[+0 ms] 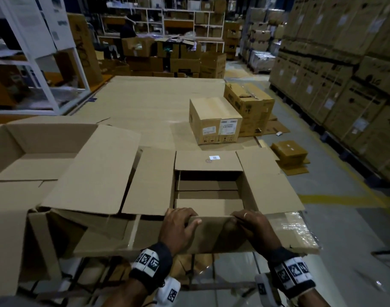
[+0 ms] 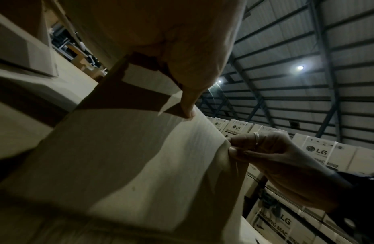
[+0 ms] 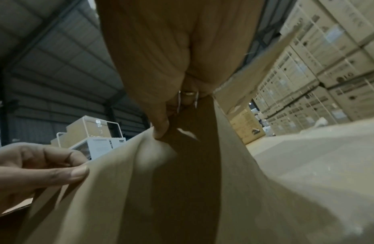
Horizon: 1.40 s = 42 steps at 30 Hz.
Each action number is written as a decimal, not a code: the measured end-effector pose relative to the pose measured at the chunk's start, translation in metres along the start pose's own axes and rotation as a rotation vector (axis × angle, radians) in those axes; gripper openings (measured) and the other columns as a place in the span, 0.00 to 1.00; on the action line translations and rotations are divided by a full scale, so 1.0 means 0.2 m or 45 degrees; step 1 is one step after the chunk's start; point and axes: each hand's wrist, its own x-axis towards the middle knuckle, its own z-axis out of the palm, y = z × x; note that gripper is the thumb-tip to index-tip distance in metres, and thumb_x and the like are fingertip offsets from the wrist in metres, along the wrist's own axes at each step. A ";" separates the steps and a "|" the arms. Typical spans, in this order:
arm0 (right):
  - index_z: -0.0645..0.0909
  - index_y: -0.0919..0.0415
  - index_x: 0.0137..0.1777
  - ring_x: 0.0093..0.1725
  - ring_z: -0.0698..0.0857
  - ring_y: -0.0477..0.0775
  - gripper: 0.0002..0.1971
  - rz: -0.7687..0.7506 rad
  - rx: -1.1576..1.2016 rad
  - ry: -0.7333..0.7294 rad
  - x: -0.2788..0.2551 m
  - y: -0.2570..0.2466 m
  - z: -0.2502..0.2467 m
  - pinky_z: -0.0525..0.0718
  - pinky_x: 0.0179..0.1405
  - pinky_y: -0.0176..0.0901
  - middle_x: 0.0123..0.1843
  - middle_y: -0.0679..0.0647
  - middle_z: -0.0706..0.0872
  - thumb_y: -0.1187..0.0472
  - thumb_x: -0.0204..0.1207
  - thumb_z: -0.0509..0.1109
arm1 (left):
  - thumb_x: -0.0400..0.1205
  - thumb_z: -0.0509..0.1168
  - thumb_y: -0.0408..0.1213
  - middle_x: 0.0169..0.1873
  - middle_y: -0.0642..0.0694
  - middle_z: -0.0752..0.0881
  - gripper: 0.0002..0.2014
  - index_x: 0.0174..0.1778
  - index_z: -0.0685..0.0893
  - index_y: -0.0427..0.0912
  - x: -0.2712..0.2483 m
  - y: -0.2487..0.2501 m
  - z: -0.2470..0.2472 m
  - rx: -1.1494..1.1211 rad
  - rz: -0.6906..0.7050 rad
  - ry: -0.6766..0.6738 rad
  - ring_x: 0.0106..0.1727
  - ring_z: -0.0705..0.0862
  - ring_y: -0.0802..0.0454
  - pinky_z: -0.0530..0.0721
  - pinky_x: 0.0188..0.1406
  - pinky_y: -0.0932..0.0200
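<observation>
Flap (image 1: 214,234) in left hand (image 1: 180,227), right hand (image 1: 253,227)

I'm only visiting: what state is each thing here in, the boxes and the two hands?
Left hand: grips the near flap.
Right hand: grips the same flap.
Near flap: held at its edge, buckled where pinched.
Small box: open, flaps spread.
Large box: open, flaps out.
Labelled box: closed, upright.
Floor box: flattened.
</observation>
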 end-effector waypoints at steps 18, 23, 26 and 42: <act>0.84 0.44 0.68 0.66 0.81 0.36 0.17 -0.005 -0.134 -0.195 0.45 -0.55 -0.72 0.80 0.63 0.30 0.66 0.37 0.84 0.46 0.80 0.70 | 0.78 0.77 0.46 0.52 0.56 0.88 0.13 0.57 0.88 0.52 0.59 0.19 -0.69 -0.074 0.297 -0.203 0.49 0.86 0.60 0.85 0.52 0.58; 0.83 0.42 0.68 0.65 0.79 0.37 0.16 0.151 -0.182 -0.286 0.71 -0.47 -0.62 0.81 0.62 0.36 0.67 0.37 0.82 0.47 0.81 0.72 | 0.77 0.77 0.47 0.52 0.54 0.88 0.14 0.58 0.88 0.51 0.76 0.20 -0.61 -0.014 0.254 -0.338 0.49 0.85 0.58 0.85 0.49 0.60; 0.84 0.44 0.67 0.64 0.81 0.40 0.16 0.254 -0.194 -0.362 0.83 -0.32 -0.46 0.83 0.62 0.39 0.66 0.40 0.83 0.50 0.80 0.74 | 0.77 0.77 0.47 0.52 0.51 0.88 0.14 0.57 0.89 0.49 0.84 0.14 -0.47 0.051 0.185 -0.440 0.50 0.86 0.53 0.87 0.52 0.55; 0.56 0.64 0.87 0.85 0.63 0.60 0.39 0.379 -0.390 -0.862 1.08 0.20 -0.16 0.66 0.82 0.52 0.87 0.61 0.61 0.47 0.83 0.69 | 0.73 0.71 0.62 0.65 0.46 0.87 0.31 0.69 0.83 0.51 1.07 -0.02 -0.16 0.336 -0.057 -0.521 0.66 0.84 0.43 0.85 0.63 0.49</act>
